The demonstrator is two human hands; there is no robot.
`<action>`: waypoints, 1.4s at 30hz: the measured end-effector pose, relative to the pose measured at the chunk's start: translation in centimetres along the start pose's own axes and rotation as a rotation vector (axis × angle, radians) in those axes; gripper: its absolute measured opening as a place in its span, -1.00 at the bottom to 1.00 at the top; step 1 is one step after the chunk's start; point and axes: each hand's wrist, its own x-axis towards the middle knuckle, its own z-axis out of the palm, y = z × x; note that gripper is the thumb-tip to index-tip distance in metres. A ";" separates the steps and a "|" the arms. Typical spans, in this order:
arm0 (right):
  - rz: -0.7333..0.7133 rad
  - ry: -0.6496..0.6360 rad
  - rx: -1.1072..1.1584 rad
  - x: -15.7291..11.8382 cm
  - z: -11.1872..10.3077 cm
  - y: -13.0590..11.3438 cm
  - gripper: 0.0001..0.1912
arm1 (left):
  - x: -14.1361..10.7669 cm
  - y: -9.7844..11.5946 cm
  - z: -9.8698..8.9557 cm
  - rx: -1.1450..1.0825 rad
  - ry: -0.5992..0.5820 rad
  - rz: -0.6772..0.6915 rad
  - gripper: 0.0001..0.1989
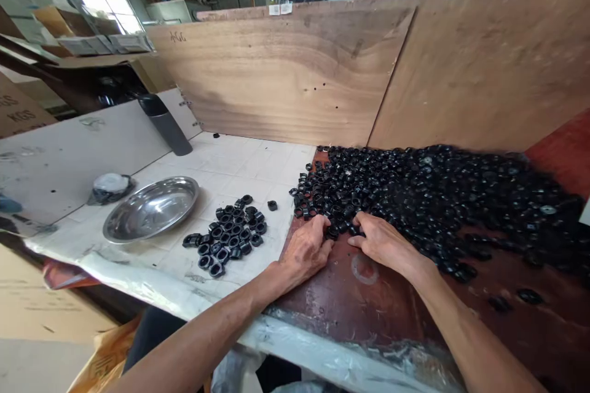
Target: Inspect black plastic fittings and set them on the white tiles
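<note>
Both of my hands are at the near left edge of a big heap of small black ring-shaped pieces (396, 184) that look like plastic nuts. My left hand (306, 249) has its thumb and index finger bent around a black ring (330, 233). Facing it, my right hand (380, 239) is curled, its thumb and forefinger around black rings (353, 229) at the heap's border. The other fingers are partly hidden beneath each hand. To the left, a smaller cluster of the same rings (233, 236) lies on the white surface, many with their holes facing up.
A shallow steel bowl (152, 209) sits at left, near a wrapped roll (110, 185) and a dark bottle (166, 126) leaning against the side board. A tall wooden panel (276, 80) closes the back. Loose rings (529, 296) lie on the reddish-brown board (345, 301) at right.
</note>
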 end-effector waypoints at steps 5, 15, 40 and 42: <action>0.020 0.046 0.076 -0.9 -1.2 0.3 -0.94 | -0.4 0.7 -0.4 -0.091 0.015 -0.055 -0.69; -0.019 0.051 0.695 -1.1 0.1 -3.0 -0.80 | 0.0 1.9 -2.3 -0.317 0.003 -0.107 -0.68; -0.133 0.224 0.653 -1.6 0.8 -3.3 -0.77 | -0.1 1.4 -2.5 -0.822 0.191 -0.015 -0.77; -0.169 0.224 0.601 -1.6 0.7 -3.5 -0.78 | -0.1 1.1 -2.4 -0.757 0.207 0.051 -0.77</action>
